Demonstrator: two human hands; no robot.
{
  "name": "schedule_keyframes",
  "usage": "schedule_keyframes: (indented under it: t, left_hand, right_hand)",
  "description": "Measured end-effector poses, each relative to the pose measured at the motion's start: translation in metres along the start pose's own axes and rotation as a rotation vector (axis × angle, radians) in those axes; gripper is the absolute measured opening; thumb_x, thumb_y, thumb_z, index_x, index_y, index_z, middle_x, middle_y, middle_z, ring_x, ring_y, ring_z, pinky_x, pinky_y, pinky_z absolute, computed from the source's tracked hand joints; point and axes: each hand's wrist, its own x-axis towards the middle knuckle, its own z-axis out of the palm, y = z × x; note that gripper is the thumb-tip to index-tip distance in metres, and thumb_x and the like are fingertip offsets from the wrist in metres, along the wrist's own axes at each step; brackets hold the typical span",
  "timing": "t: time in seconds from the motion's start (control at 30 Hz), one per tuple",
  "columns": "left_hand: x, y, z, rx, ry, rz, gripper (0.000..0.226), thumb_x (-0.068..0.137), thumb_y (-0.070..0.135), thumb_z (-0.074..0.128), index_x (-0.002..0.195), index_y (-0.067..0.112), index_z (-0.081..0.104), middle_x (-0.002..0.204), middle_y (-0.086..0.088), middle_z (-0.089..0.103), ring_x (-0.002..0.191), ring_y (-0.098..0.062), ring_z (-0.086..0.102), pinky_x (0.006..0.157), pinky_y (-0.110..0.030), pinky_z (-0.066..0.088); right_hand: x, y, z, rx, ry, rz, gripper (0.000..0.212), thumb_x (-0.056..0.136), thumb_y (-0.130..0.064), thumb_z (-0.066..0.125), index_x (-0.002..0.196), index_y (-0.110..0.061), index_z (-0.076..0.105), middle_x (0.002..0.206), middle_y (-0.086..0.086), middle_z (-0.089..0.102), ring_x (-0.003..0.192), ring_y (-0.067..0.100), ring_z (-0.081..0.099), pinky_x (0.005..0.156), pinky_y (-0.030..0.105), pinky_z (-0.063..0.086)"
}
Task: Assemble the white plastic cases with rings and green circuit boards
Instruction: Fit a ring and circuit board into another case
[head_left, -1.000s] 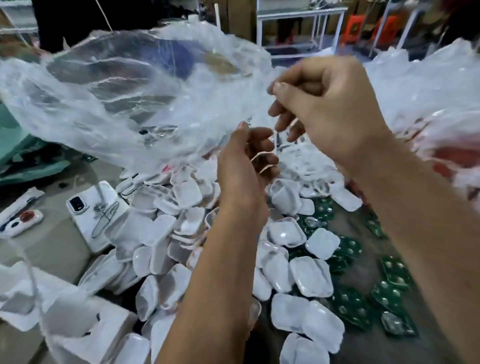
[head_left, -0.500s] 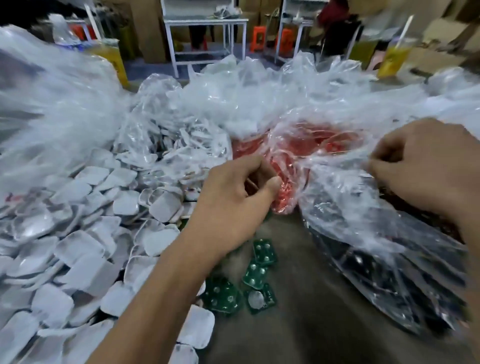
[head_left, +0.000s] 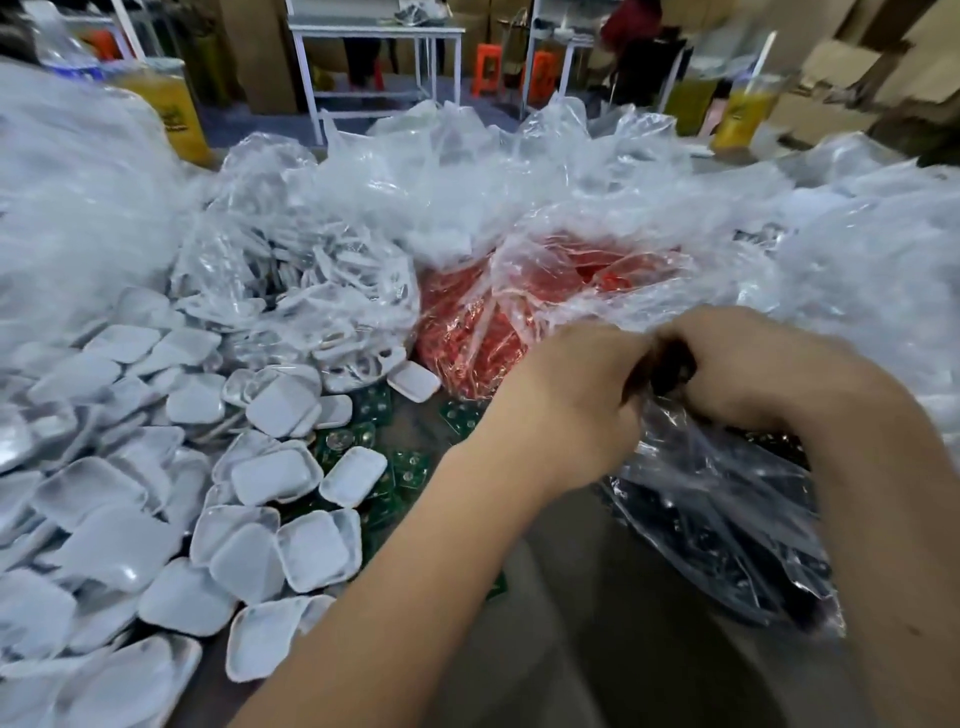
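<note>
Clear plastic bag (head_left: 727, 519) of dark parts, mouth up, pinched by left hand (head_left: 566, 400) and right hand (head_left: 753, 374).

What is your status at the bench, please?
Left hand and right hand grip clear bag of dark parts. White cases unassembled.

Even indoor light; glare on plastic bags (head_left: 467, 171); edges blurred, warped.
</note>
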Motion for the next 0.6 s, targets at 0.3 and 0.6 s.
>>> schedule_keyframes:
  t: [0.3, 0.6]
  left_hand:
    - [-0.006, -0.013, -0.012, 0.022, 0.111, -0.026, 0.010, 0.091, 0.010, 0.062, 0.098, 0.012, 0.069, 0.098, 0.000, 0.064, 0.092, -0.019, 0.058, 0.081, -0.039, 0.052]
    - [-0.014, -0.083, -0.080, 0.276, 0.648, -0.486, 0.020, 0.090, 0.010, 0.055, 0.101, 0.010, 0.071, 0.103, -0.010, 0.068, 0.096, -0.027, 0.061, 0.077, -0.037, 0.047]
  right_hand:
    - [0.002, -0.001, -0.019, 0.076, 0.128, 0.038, 0.007, 0.089, -0.033, 0.082, 0.083, -0.030, 0.078, 0.082, 0.001, 0.071, 0.071, 0.012, 0.058, 0.057, 0.021, 0.037]
    - [0.009, -0.082, -0.029, 0.625, 0.414, -0.304, 0.043, 0.093, 0.003, 0.046, 0.073, -0.021, 0.075, 0.068, 0.000, 0.072, 0.051, 0.007, 0.064, 0.044, 0.019, 0.045]
